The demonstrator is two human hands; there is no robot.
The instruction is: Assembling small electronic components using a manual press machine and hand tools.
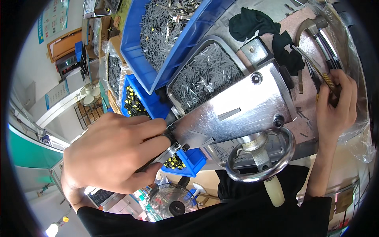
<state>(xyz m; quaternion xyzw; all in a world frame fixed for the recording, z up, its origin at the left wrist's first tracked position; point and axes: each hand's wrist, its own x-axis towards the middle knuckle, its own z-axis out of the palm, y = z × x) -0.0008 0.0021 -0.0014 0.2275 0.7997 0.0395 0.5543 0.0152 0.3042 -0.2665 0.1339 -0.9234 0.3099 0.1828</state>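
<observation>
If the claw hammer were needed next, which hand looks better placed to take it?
Probably the right hand: it's close to the claw hammer, though holding a yellow-gripped tool. The left hand is across the metal machine.

The place was a workshop, shown by the machine [241, 106] with its wheel [256, 177], the hammer [325, 45] on the counter [308, 100] and bins [158, 83] of small parts [167, 31].

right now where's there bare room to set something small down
A small bare patch of pinkish board shows between the black cloth and the hammer. Between the metal machine and the right hand, scattered slivers leave little room. The metal tray and large blue bin are crowded.
</observation>
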